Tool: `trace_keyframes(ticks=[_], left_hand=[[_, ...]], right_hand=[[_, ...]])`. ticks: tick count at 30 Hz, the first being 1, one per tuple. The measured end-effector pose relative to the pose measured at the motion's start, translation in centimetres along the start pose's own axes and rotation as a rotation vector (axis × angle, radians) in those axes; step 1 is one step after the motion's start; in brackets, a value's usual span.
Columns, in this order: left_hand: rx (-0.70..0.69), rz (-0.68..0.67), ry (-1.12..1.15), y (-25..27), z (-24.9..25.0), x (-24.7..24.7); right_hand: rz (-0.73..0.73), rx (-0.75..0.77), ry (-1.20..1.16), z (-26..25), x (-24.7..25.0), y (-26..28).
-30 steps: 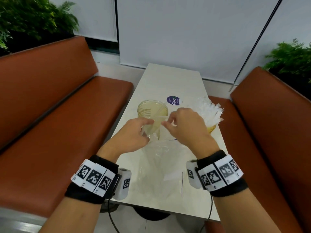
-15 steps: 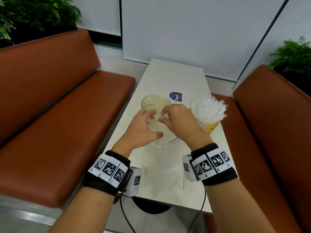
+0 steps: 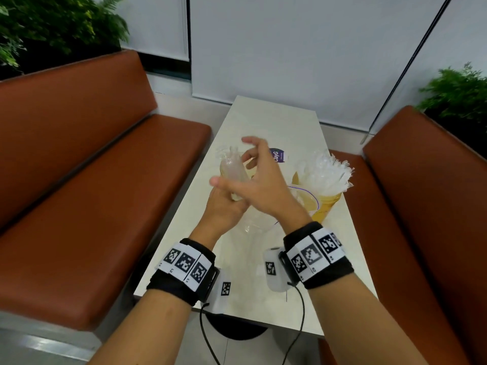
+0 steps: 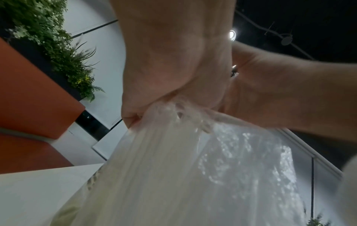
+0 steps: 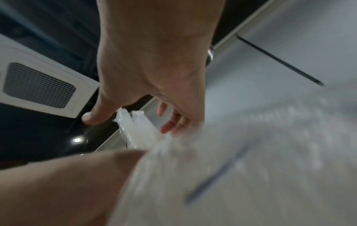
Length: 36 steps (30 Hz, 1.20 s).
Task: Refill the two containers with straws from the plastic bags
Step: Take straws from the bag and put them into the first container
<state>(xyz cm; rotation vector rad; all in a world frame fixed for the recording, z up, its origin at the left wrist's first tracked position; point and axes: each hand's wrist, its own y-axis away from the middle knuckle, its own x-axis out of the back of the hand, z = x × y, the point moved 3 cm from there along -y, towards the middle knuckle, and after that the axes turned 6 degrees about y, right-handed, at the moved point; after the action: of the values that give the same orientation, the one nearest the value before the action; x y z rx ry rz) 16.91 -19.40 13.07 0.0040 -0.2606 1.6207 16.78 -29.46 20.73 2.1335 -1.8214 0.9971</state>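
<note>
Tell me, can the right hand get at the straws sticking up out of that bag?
Probably yes. The right hand is open right beside the straws, which the left hand grips through the plastic bag; their tops stand uncovered.

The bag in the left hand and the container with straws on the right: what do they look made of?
Bag: thin clear plastic film, glossy; it crumples where the left hand grips it. Container: translucent amber, probably rigid plastic; smooth walls hold their shape.
</note>
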Motion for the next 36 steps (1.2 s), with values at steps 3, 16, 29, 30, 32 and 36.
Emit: trace_keyframes(ticks=[3, 16, 29, 30, 32, 36], left_hand=[[-0.014, 0.044, 0.011, 0.2, 0.2, 0.2], [0.105, 0.062, -0.190, 1.1, -2.3, 4.3], [0.197, 0.137, -0.050, 3.1, -5.1, 9.1], [0.199, 0.146, -0.038, 3.1, -5.4, 9.4], [0.206, 0.169, -0.031, 3.2, -5.8, 9.9], [0.203, 0.205, 0.054, 3.1, -5.7, 10.1]], right_hand=[[-0.094, -0.062, 0.044, 1.6, -3.0, -0.1], [0.179, 0.182, -0.357, -9.9, 4.3, -6.2], [0.130, 0.082, -0.321, 1.1, 3.3, -16.9], [0.086, 0.056, -0.316, 2.8, 2.2, -17.0], [0.004, -0.025, -0.263, 6.1, 0.0, -16.6], [-0.118, -0.190, -0.015, 11.2, -3.0, -15.5]])
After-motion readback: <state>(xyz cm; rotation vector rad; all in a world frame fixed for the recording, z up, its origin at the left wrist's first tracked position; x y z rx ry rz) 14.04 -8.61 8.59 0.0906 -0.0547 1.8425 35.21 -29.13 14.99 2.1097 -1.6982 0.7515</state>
